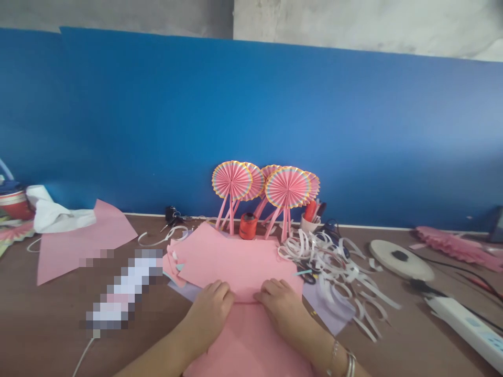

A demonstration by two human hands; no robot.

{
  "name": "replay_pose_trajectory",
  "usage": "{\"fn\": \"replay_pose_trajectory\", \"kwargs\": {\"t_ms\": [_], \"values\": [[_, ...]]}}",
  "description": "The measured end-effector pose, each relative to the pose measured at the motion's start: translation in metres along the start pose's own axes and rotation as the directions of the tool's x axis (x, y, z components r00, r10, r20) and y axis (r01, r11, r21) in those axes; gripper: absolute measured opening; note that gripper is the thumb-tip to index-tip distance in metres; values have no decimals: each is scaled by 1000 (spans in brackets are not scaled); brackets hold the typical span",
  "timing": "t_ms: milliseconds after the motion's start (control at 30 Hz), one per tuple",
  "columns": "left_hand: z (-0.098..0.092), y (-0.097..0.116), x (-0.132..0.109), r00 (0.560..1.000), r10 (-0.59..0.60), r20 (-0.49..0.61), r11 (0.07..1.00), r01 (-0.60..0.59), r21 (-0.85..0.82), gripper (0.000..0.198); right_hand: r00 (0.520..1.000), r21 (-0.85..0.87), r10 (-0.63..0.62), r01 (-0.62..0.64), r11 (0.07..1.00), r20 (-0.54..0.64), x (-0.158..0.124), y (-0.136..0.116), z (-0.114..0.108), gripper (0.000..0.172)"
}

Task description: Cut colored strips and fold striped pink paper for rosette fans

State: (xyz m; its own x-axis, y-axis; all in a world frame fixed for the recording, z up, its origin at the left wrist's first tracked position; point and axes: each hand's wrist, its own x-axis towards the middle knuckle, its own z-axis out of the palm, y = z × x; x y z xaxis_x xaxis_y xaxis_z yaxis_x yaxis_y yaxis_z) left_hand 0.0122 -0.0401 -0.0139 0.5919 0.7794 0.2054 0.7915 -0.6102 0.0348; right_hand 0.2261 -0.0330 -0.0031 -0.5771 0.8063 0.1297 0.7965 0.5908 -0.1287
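Observation:
A sheet of pink paper (pixel 251 340) lies in front of me, with a fold or edge running crosswise between my hands. My left hand (pixel 210 311) grips it at the left end of that line, fingers curled and pressed together. At the other end my right hand (pixel 281 306) does the same, thumb and fingers pinching the paper. Beyond the hands, more pink paper (pixel 220 256) spreads out, overlapping smaller cut pieces at its left. Purple paper (pixel 330 309) shows from beneath on both sides.
Round pleated pink fans (pixel 288 187) stand at the back by a red spool (pixel 248 226). Curled white paper strips (pixel 334 262) heap at right, near a round cream disc (pixel 401 259) and a power strip (pixel 467 330). Another pink sheet (pixel 78 246) lies left, beside a blurred-out object (pixel 126 290).

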Motion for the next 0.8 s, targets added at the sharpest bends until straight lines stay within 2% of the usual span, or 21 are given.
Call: {"fn": "replay_pose_trajectory", "kwargs": {"t_ms": [133,367,667,800], "values": [[-9,-4,-1,996,-69,48,994,73,-83,22,994,127,98,-90,988,-53,-4,2,-3,20],[-12,-15,0,993,-116,7,932,111,-345,32,994,210,80,-63,976,-73,-4,3,-10,23],[-8,-16,1,978,-208,19,884,197,-423,33,972,350,219,-178,920,-83,1,7,-8,16],[-9,-17,2,974,-225,13,858,204,-471,32,973,392,210,-155,907,-100,4,9,-5,19]]}}
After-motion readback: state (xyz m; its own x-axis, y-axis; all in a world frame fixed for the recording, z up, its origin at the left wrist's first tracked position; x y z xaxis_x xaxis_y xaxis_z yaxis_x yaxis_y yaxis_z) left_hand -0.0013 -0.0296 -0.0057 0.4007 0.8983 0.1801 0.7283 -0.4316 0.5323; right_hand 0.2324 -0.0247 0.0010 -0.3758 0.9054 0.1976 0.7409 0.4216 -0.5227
